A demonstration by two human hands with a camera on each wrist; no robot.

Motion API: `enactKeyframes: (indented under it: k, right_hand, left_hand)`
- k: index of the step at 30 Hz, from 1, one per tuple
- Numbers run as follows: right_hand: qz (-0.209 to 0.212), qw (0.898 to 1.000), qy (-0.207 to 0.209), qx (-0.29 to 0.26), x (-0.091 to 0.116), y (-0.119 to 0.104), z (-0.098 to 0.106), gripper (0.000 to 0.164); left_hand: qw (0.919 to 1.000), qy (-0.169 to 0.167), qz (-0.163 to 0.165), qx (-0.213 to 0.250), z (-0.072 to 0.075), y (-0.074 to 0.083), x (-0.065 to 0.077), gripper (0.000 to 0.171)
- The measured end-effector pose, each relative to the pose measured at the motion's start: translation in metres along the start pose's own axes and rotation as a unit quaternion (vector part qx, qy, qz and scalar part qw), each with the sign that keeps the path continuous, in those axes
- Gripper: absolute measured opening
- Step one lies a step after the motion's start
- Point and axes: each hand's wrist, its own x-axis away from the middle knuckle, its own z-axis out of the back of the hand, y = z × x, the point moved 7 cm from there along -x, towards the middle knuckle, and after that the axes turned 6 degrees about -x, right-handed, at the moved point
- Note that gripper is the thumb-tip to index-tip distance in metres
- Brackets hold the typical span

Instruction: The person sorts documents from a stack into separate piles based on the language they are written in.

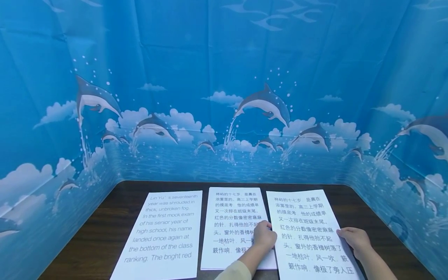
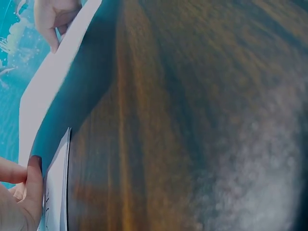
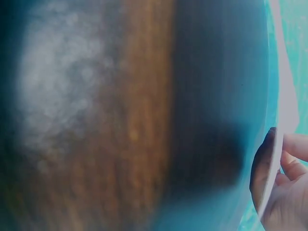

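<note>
Both hands hold a white sheet of paper [image 1: 304,233] printed with Chinese characters, in the right part of the head view. At its left edge my left hand [image 1: 265,235] pinches it between thumb and fingers. Opposite, my right hand [image 1: 355,239] pinches the right edge; in the right wrist view its thumb lies behind the sheet [image 3: 288,96]. The left wrist view shows the sheet [image 2: 48,91] raised over the table. Under my left wrist lies a thin stack of printed pages [image 1: 231,217] with matching Chinese text, partly covered by the hand and forearm.
A white page with large English text [image 1: 164,237] lies at the left. Everything is on a dark wood-grain table [image 1: 94,229]. A blue curtain with dolphins [image 1: 189,70] stands around its back and sides.
</note>
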Motion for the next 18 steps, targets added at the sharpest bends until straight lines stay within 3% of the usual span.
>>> enactKeyframes:
  k: [18]
  right_hand:
    - [-0.011, 0.999, 0.027, 0.019, -0.0042, 0.0036, 0.0001, 0.035]
  left_hand:
    - [0.9999, -0.011, -0.002, -0.006, -0.0028, 0.0041, 0.0007, 0.015]
